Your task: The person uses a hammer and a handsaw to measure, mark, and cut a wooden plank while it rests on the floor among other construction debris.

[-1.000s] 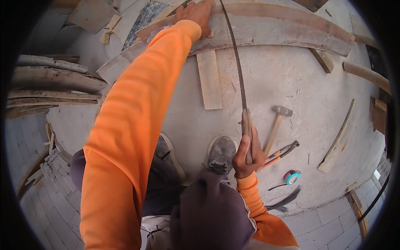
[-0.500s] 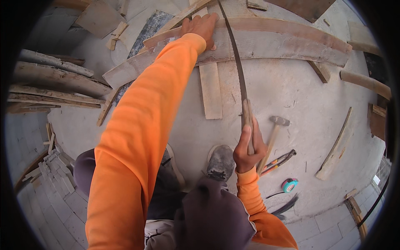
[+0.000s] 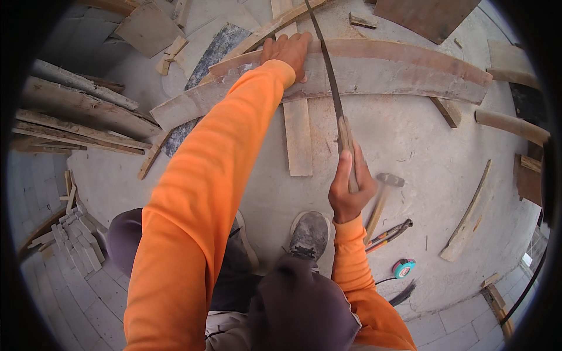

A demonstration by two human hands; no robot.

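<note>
A long wooden plank (image 3: pixel 410 76) lies across the far part of the floor, raised on other timber. My left hand (image 3: pixel 287 54) grips its upper edge near the left part, fingers bent over the far side. Just right of that hand, the long dark blade of a handsaw (image 3: pixel 329 67) crosses the plank, toothed edge against it. My right hand (image 3: pixel 353 184) is wrapped round the saw's wooden handle (image 3: pixel 346 137), nearer to my body. Beneath the plank runs a narrow wooden board (image 3: pixel 298 140) pointing toward me. The depth of any cut cannot be made out.
A hammer (image 3: pixel 389 180), pliers-like cutters (image 3: pixel 390 235) and a teal tape measure (image 3: pixel 403 268) lie on the floor at right. A thin offcut (image 3: pixel 466 216) is farther right. Stacked planks (image 3: pixel 88 108) stand at left. My shoe (image 3: pixel 309 234) is below the saw.
My right hand has pushed the saw away from my body along the cut line. My left hand stays on the plank; the whole view has shifted slightly.
</note>
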